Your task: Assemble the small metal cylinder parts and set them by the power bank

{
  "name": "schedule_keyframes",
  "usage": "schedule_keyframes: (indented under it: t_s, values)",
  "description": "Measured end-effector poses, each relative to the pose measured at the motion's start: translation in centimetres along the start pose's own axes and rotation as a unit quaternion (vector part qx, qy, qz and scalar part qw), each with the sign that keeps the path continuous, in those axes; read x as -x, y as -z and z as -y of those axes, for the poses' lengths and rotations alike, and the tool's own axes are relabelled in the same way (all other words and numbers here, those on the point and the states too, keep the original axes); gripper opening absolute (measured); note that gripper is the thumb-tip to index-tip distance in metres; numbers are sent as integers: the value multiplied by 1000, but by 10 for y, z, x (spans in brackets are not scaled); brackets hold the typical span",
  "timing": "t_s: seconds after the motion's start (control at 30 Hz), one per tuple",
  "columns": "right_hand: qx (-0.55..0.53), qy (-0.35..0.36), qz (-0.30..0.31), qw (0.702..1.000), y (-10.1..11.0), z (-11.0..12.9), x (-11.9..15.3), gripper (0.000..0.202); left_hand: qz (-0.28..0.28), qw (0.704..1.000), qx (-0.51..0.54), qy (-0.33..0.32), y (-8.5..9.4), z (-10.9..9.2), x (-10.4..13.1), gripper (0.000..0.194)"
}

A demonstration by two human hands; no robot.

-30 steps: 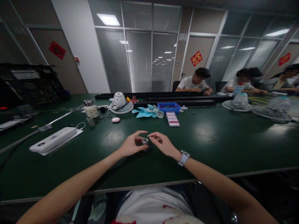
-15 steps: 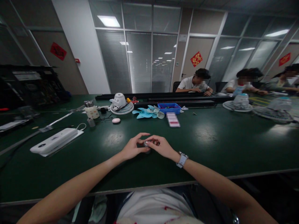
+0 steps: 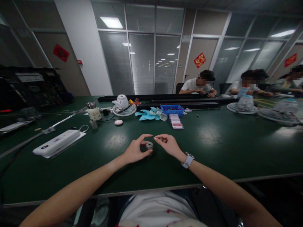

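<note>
A small silvery metal cylinder (image 3: 149, 145) with dark spots on its top stands upright near the middle of the table. Around its left side curls my left hand (image 3: 136, 149), thumb against the front and index finger stretched out above; the lower fingers are partly hidden behind it. Just to the right, my right hand (image 3: 169, 144) is apart from the cylinder. Its thumb and index tips are pinched together and the other fingers curl in. Whether anything small is between those tips cannot be made out.
Beyond my hands lie blue fan blades (image 3: 150, 114), a blue bin (image 3: 172, 109) of small parts, a white fan part (image 3: 123, 106) and a pink oval object (image 3: 118, 122). To the left are a white device (image 3: 59, 143), a bottle (image 3: 94, 113) and another metal cylinder (image 3: 93, 124). People sit across the table.
My right hand has come off the cylinder's top and moved a little to the right, uncovering it. My left hand stays around the cylinder.
</note>
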State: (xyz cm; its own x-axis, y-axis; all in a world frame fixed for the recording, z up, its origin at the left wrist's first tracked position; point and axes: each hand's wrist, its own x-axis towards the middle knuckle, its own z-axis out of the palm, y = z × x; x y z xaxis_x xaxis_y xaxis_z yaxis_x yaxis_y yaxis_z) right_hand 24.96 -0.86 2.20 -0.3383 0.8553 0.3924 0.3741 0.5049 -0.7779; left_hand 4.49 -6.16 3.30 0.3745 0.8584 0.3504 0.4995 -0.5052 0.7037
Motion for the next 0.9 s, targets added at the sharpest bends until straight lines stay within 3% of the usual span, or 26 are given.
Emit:
schedule_keyframes:
  t_s: [0.27,0.5,0.6,0.7,0.8,0.9]
  values:
    - [152,-14,102,983,2,-12,6,25,-75,992,-99,34,15,17,-4,58]
    - [132,-8,108,985,4,-8,8,29,-98,973,-190,84,40,30,-9,59]
    - [84,-42,93,991,4,-9,7,31,-106,939,-309,108,65,39,-12,64]
    - [61,-72,82,992,2,-11,6,29,-151,878,-415,182,97,50,-12,63]
    - [58,-78,68,993,-1,-16,5,28,-188,825,-462,265,130,60,-4,59]
    - [49,-77,57,994,-2,-20,4,26,-194,800,-465,327,157,69,7,52]
